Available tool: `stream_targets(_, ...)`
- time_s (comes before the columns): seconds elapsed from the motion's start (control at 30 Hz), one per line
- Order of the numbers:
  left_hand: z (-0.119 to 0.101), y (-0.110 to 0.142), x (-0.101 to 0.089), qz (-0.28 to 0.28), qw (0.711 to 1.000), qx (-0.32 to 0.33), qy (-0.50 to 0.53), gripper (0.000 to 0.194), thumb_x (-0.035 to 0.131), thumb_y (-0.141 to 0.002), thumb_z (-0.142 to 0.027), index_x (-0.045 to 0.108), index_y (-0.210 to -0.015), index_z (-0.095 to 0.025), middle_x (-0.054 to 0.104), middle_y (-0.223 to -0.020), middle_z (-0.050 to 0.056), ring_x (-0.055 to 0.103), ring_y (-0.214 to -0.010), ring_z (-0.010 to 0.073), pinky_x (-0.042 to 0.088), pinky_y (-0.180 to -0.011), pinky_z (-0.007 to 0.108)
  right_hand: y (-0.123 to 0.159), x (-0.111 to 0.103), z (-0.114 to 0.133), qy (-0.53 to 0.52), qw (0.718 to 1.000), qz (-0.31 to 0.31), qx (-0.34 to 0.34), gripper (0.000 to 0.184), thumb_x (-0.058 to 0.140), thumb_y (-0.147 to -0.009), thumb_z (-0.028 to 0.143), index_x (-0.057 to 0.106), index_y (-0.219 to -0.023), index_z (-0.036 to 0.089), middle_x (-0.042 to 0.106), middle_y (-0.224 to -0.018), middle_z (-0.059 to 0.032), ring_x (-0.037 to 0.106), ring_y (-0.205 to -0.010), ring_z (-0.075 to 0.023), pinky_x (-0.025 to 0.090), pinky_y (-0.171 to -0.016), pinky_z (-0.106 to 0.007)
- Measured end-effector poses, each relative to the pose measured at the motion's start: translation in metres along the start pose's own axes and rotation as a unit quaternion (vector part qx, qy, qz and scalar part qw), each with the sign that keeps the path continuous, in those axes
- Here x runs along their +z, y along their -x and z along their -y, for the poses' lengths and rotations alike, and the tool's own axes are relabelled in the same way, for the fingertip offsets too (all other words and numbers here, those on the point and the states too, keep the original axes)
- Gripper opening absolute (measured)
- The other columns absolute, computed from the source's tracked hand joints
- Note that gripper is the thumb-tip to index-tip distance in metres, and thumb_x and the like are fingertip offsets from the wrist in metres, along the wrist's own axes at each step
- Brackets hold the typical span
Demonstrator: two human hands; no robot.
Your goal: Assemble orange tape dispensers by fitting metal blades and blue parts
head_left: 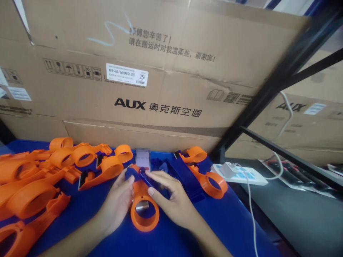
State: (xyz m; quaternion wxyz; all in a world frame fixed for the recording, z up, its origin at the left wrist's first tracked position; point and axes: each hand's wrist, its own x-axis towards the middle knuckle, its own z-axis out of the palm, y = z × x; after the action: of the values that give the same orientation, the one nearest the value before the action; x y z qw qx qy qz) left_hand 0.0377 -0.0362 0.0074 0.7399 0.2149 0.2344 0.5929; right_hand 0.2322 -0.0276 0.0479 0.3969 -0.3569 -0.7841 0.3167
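The left hand (122,192) clamps the orange dispenser (145,217) near the bench's (222,217) back edge, its fingertips partly hidden; the right hand (171,196) pinches a blue part (146,178) against its top. The phone's (143,159) digits blur. Orange pieces (32,200) run off the left. The carton (160,85) reads "AUX", its label (127,74) "KFR-46G" and "25".

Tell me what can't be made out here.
All in the head view:
Left hand: some fingertips, hidden behind the orange part it holds.
Phone: screen digits, too small and blurred.
Small blue pieces: their number, partly covered by the right hand.
Lower-left orange ring: one side, cut off by the left edge.
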Motion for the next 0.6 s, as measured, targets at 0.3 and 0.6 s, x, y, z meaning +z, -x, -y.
stream_targets(0.3,0.001,-0.003,-0.002,0.003,1.000,0.012,-0.013,0.028,0.076,-0.088,-0.021,0.066,-0.114,-0.026,0.072,-0.090,-0.001,0.069,-0.085,0.0163,0.056,-0.080,0.026,-0.001,0.001,-0.003,-0.001,1.000,0.010,0.002,0.040,0.066,-0.097,0.030,0.066,-0.137,0.032,0.068,-0.135,-0.0077,0.066,-0.122,-0.0258,0.055,-0.104,-0.047)
stream_targets(0.6,0.001,-0.003,-0.015,0.039,0.999,0.026,-0.024,0.048,0.075,-0.084,-0.020,0.063,-0.129,-0.027,0.073,-0.122,0.008,0.065,-0.122,0.0322,0.049,-0.104,0.046,0.002,0.002,0.006,-0.072,0.994,0.062,0.049,0.049,0.066,-0.096,0.034,0.053,-0.143,0.027,0.070,-0.129,-0.0068,0.069,-0.115,-0.0246,0.058,-0.098,-0.042)
